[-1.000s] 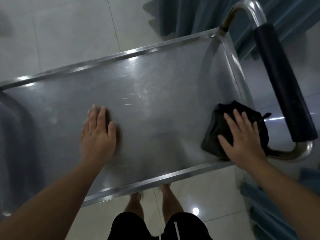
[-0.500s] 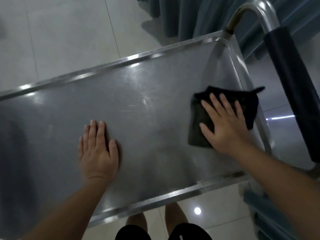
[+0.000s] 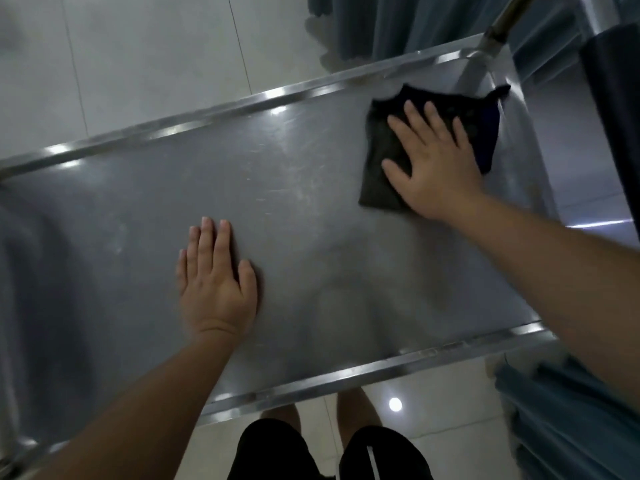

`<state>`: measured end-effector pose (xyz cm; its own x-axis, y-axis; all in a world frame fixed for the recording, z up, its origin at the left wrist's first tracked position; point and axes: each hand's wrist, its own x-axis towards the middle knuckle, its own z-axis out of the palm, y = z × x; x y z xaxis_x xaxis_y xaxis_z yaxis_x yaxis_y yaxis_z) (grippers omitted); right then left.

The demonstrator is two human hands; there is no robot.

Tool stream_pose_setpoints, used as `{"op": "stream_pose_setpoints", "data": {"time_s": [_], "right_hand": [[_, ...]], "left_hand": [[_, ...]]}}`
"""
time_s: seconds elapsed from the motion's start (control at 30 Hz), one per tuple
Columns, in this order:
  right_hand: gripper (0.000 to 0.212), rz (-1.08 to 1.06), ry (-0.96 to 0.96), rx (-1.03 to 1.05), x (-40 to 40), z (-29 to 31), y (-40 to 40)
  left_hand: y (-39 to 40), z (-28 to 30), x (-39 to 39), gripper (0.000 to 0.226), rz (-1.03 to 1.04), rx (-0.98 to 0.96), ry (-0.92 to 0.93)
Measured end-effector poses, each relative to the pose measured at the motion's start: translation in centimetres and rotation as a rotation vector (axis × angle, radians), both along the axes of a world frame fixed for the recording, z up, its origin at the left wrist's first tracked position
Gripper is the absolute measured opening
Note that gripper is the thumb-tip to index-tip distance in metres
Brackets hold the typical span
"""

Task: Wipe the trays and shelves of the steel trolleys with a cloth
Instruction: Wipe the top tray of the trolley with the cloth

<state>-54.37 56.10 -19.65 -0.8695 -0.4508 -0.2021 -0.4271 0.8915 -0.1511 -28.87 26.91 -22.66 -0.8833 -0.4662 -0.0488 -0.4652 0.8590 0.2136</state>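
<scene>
Your forearms are bare to the frame edge, with no sleeves, watch or gloves on your left hand [image 3: 216,289] or right hand [image 3: 434,168]. At six o'clock you wear black shorts [image 3: 273,452], the right leg carrying a thin pale vertical stripe [image 3: 373,462]; your knees are bare.

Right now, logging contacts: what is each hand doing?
Left hand: open, flat on the tray.
Right hand: open, pressing the cloth.

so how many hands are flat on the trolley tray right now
2. The left hand rests bare on the tray near its middle; the right hand presses the dark cloth at the far right corner.
</scene>
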Motion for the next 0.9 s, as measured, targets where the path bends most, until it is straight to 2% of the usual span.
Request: {"op": "stream_pose_setpoints", "data": {"time_s": [0.2,0.3,0.43,0.57,0.77,0.9], "right_hand": [[0.073,0.118,-0.011,0.020,20.3,-0.4,6.7],[0.072,0.154,-0.058,0.056,24.3,-0.4,7.7],[0.072,0.209,-0.019,0.025,19.9,-0.9,4.3],[0.072,0.156,0.081,-0.014,12.0,-1.3,-3.1],[0.078,0.091,-0.018,-0.014,0.6,-0.5,-12.9],[0.078,0.040,-0.034,-0.012,-1.1,-0.2,-15.0]], "left_hand": [[-0.1,-0.3,0.2,0.070,-0.008,0.000,-0.004],[0.1,-0.1,0.1,0.071,-0.005,0.006,-0.003],[0.2,0.2,0.0,0.070,-0.004,0.018,-0.025],[0.3,0.4,-0.1,0.071,-0.002,0.031,-0.045],[0.2,0.8,-0.2,0.072,-0.004,0.063,-0.034],[0.0,1.1,-0.2,0.070,0.002,0.076,-0.032]]}}
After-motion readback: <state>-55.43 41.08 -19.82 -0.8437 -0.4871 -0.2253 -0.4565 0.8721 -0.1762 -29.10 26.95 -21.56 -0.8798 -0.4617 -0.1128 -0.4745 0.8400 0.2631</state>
